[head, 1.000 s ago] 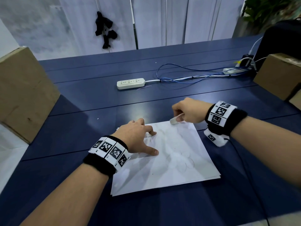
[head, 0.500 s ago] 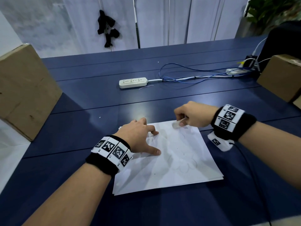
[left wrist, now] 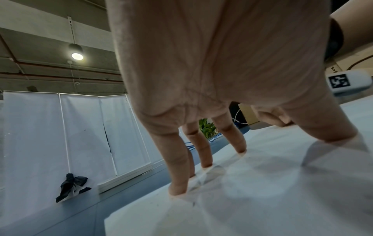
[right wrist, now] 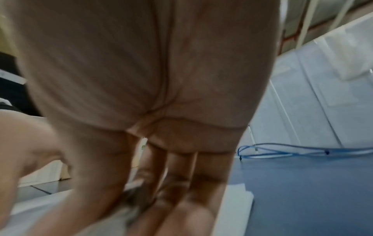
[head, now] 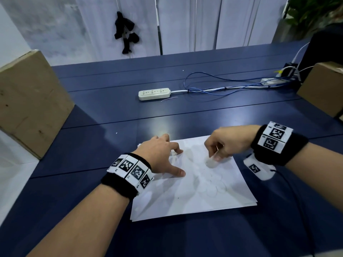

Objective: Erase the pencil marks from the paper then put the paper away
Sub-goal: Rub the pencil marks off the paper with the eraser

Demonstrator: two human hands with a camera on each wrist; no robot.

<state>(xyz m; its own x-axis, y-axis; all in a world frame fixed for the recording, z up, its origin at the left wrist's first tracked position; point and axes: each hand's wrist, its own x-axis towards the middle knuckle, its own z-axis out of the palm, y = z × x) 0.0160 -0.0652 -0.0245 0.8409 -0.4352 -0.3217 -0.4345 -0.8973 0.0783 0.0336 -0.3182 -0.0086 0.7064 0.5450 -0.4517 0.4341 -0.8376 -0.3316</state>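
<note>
L hand (head: 159, 154) is planted on the paper (head: 189, 193), palm arched up off the sheet, fingers spread and nearly straight, only the tips pressing down. Thumb (head: 179, 172) sticks out to the R, flat on the page. L wrist view confirms: fingertips (left wrist: 177, 190) bear on the white sheet w/ the palm raised above them. Forearm comes in from lower L, wrist bent slightly up; a black band w/ coded tags (head: 130, 171) wraps the wrist.

R hand (head: 228, 143) is over the far-R part of the sheet, knuckles up, fingers curled down and pinching a small whitish eraser (head: 211, 162); its lower end meets the paper, though it's blurred. R wrist view is smeared, shows only the curled fingers (right wrist: 181, 183) pointing down onto the sheet edge, so grip detail can't be told there. R forearm enters from the R edge, wrist about level, same kind of tagged band (head: 274, 140).

Paper is a thin stack lying flat on the dark blue table (head: 92, 164), near edge, skewed a bit clockwise. Faint pencil circles (head: 213, 188) show on the R half, between the eraser and the near edge.

Further back: white power strip (head: 154, 93) w/ blue cable (head: 213, 84), cardboard box (head: 31, 106) at L, another box (head: 321, 88) at R.
</note>
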